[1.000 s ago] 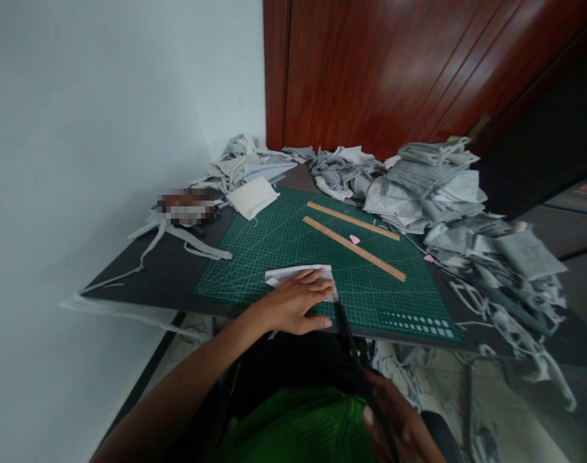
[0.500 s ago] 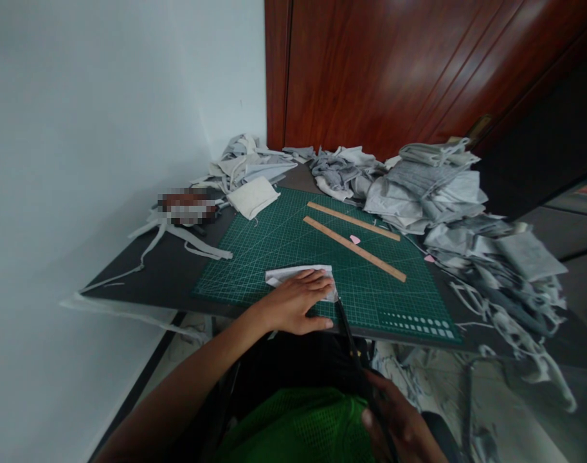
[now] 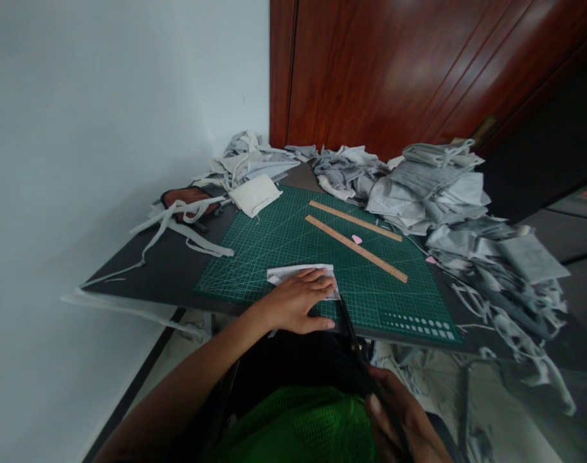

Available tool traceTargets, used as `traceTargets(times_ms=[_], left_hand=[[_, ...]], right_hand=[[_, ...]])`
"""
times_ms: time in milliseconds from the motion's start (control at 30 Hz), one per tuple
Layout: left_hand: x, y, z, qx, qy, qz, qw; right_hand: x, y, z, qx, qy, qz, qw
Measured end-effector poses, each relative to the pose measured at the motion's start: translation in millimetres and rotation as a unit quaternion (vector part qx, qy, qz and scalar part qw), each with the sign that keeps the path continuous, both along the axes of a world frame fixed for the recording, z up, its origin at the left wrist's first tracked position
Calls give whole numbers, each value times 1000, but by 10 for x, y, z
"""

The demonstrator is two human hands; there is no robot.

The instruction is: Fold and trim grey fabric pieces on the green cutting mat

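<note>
My left hand [image 3: 303,301] lies flat, fingers stretched out, on a folded piece of white cloth [image 3: 278,274]. It presses the cloth against the green cutting mat [image 3: 254,244] near the table's front edge. Below the table edge, my right hand [image 3: 402,411] is wrapped round the handles of black scissors [image 3: 353,344]. The blades point up and away from me, and their tip meets the cloth's right edge, just beside my left fingers. How far the blades are apart is hard to see.
Two wooden rulers [image 3: 355,249] lie on the mat beside a pink scrap [image 3: 357,239]. Piles of grey and white cloth [image 3: 428,186] cover the back and right of the table. White fabric strips [image 3: 201,244] lie at the left by a brown item [image 3: 189,195]. A wall stands left.
My right hand has moved slightly forward and right with the scissors, whose tip is at the cloth's edge. My left hand stays flat on the cloth. The view has shifted a little.
</note>
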State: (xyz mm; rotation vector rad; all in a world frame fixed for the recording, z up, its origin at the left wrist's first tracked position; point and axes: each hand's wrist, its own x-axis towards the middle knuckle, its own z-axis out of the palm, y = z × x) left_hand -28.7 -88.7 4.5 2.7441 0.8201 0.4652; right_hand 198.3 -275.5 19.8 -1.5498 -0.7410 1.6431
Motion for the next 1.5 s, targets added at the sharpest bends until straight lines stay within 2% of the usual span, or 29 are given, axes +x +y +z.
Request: traceTargets(times_ms=[233, 433, 667, 933, 1133, 1500], left_hand=[[-1, 4, -28, -5, -5, -4, 1000], [1, 7, -56, 4, -12, -4, 1000], [7, 4, -54, 6, -6, -7, 1000], [5, -1, -68, 11, -3, -3, 1000], [17, -17, -56, 23, 9, 1, 1000], [21, -15, -74, 16, 3, -4, 1000]], right_hand=[[82, 113, -41, 53, -34, 60, 996], [110, 150, -38, 52, -30, 78, 995], [109, 134, -35, 43, -20, 57, 997], [116, 210, -32, 42, -50, 77, 995], [100, 154, -90, 56, -37, 70, 995], [53, 123, -67, 56, -38, 75, 995]])
